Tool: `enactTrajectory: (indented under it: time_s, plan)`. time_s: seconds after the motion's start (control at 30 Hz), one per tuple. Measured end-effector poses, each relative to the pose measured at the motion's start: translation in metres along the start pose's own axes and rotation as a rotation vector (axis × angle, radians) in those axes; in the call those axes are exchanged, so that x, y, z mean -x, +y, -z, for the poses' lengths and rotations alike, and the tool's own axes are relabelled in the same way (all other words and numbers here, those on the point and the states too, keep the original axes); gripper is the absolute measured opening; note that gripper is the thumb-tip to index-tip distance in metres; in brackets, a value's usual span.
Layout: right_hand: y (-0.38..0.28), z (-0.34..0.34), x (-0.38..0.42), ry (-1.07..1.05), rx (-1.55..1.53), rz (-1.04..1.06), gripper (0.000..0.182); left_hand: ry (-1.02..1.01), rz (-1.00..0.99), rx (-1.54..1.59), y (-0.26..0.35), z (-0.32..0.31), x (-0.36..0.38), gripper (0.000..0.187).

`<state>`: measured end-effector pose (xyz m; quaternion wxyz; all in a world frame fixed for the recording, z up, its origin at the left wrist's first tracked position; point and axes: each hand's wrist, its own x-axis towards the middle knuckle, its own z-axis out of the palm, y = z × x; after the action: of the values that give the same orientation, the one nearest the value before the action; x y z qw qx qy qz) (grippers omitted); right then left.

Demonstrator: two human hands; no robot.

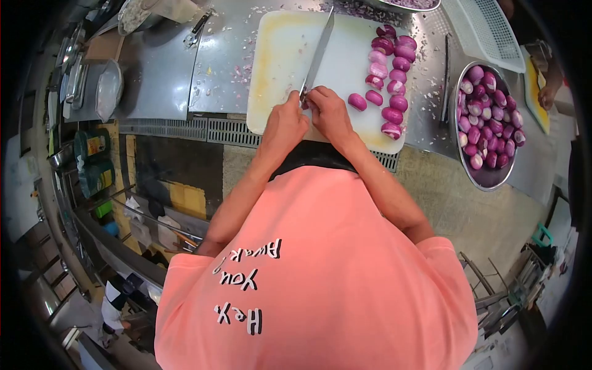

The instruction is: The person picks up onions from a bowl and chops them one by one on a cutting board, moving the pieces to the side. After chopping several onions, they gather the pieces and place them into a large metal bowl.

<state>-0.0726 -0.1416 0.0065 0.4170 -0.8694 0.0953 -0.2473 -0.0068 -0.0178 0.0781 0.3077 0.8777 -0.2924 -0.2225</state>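
Observation:
A long kitchen knife points away from me over the white cutting board. Its handle end is in my left hand, whose fingers are closed around it. My right hand is right beside, fingers pinched together close to the base of the blade. A small dark reddish bit shows between the two hands, too covered to name. To the right of my right hand, two red onion pieces rest on the board. Beyond them, peeled red onions stand in two rough rows along the board's right side.
A steel bowl full of red onions stands at the right. Behind it are a white perforated basket and another person's hand near a yellow-edged board. Chopped onion fills a bowl at the back. A dark-handled tool lies back left.

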Motion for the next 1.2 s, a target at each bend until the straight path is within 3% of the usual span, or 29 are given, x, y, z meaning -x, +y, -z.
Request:
enactTrajectory:
  time_s: [0.17,0.27,0.33,0.43,0.53,0.6,0.67,0.73,0.87,1.07,1.2]
  plan:
    - [-0.002,0.001,-0.001,0.0,0.007,-0.018,0.006,-0.045,0.019,0.038,0.006,0.011,0.01,0.021]
    - [0.002,0.0,0.003,-0.003,0.005,-0.021,0.005,0.068,-0.09,-0.04,-0.013,-0.013,-0.002,0.024]
    - [0.003,0.001,0.001,-0.003,-0.003,-0.009,0.005,-0.033,0.032,0.156,-0.004,0.004,-0.008,0.028]
    - [-0.005,0.001,-0.003,-0.004,0.024,-0.104,0.004,-0.03,0.103,0.205,0.008,0.036,0.007,0.031]
    - [-0.021,-0.007,-0.002,0.046,0.146,-0.111,0.008,0.058,0.057,0.155,-0.014,0.037,0.002,0.03]
    - [-0.025,-0.014,0.005,-0.178,0.127,-0.006,0.016,0.056,0.042,0.099,-0.034,0.029,-0.009,0.031]
    - [-0.029,-0.012,0.018,-0.179,0.117,0.004,0.016,-0.002,0.245,0.163,-0.028,0.031,-0.012,0.031]
    - [-0.026,0.007,0.031,-0.244,0.25,-0.006,0.018,-0.026,0.23,0.183,-0.025,0.031,-0.012,0.031]
    - [-0.003,0.054,0.046,0.045,0.518,-0.004,0.029,-0.013,0.181,0.163,-0.039,0.018,-0.014,0.027]
    - [0.047,0.069,0.06,0.042,0.503,-0.11,0.031,-0.094,0.285,0.174,-0.034,0.011,-0.023,0.029]
    - [0.047,0.073,0.058,0.028,0.472,-0.133,0.032,-0.034,0.14,0.117,-0.028,-0.018,-0.016,0.03]
